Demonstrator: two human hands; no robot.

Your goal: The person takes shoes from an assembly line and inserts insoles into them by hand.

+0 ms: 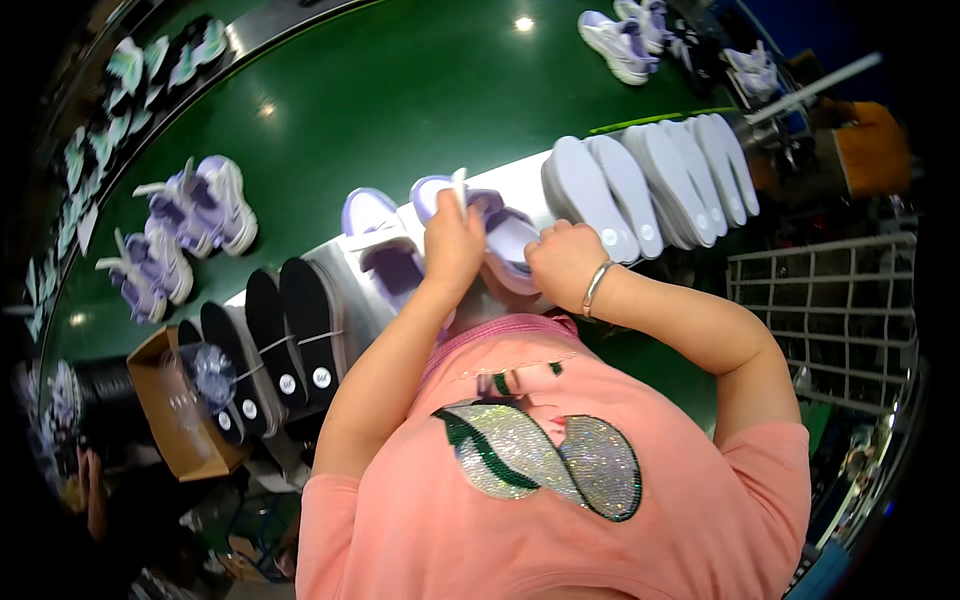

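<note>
A lavender and white sneaker [508, 272] lies in front of me, toe pointing away. My left hand [455, 250] is closed round its white tongue [460, 182], pulling the opening wide. Inside the shoe shows a pale insole [513, 236]. My right hand [568, 260], a silver bangle at its wrist, has bent fingers closed at the insole's heel end; the fingertips are partly hidden. Just left of this shoe lies a second lavender and white sneaker [396, 268], its opening toward me, touched by neither hand.
Grey insoles [590, 195] lie in stacks at right; black insoles [300, 325] in tied bundles at left, by a cardboard box [180, 410]. Finished-looking sneakers [225, 205] stand on the green table [400, 100], others [615, 45] at far right. A wire rack [830, 320] stands near my right elbow.
</note>
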